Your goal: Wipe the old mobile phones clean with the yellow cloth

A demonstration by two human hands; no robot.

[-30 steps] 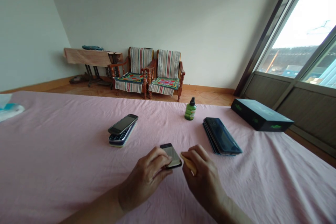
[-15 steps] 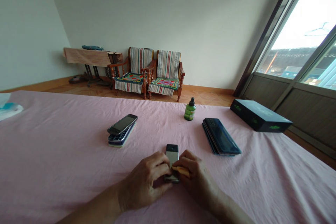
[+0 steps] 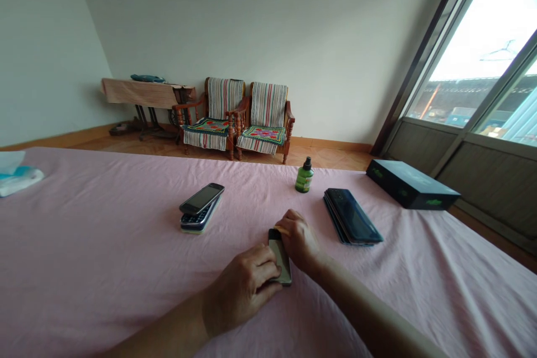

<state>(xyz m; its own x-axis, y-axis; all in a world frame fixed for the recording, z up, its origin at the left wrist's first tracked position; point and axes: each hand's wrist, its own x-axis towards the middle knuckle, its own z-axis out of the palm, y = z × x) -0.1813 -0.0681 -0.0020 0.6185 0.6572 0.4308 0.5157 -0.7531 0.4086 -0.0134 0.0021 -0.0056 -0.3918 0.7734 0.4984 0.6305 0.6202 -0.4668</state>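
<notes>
A small mobile phone [image 3: 282,260], silver with a dark top end, lies face down or back up on the pink cloth in front of me; which side shows I cannot tell. My left hand [image 3: 245,285] grips its lower left edge between thumb and fingers. At the phone's top end, my right hand [image 3: 298,239] is closed on a yellowish cloth [image 3: 282,230] and presses it against the phone. Most of this cloth is hidden under the fingers.
Stacked phones [image 3: 202,207] lie to the left, and a stack of larger dark phones [image 3: 353,217] to the right. A green bottle [image 3: 304,176] with a black cap stands behind. Farther right sits a black box [image 3: 411,184]; a tissue pack [image 3: 19,174] lies far left on the pink cloth [image 3: 104,246].
My right hand has moved with the yellowish cloth from the phone's lower part up to its top end. The phone has tilted slightly, and my left hand still holds it.
</notes>
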